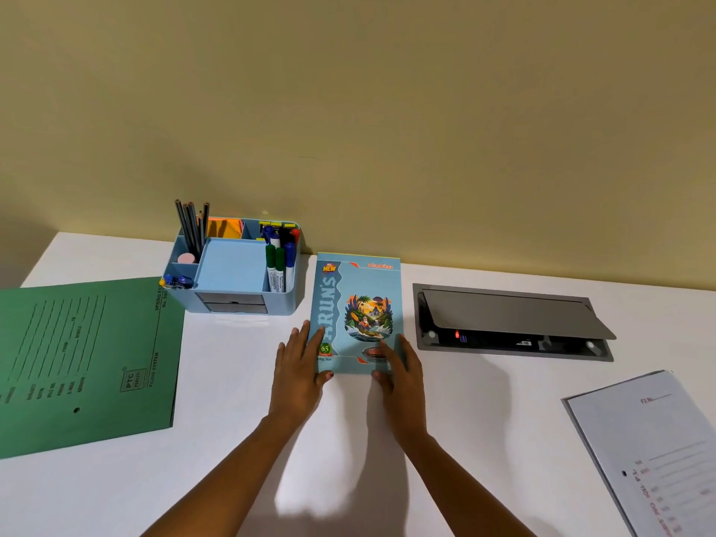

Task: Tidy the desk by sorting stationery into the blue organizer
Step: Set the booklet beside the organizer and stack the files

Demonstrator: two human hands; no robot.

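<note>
Along the white desk [232,439]: green folder [77,362] at the left edge, white file [658,459] at the near right corner, grey cable hatch [511,319] toward the back. Blue organizer [279,304] at the back edge, notebook [360,296] just beside it. Left hand [300,366] and right hand [399,372] flat on the notebook's near corners, fingers straight.

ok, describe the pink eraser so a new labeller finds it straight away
Find the blue organizer against the wall, left of the notebook. On its left side stand upright dark pencils, and the pink eraser lies at their foot. It is the only rounded pink thing there; blue-capped pens lie just in front.
</note>
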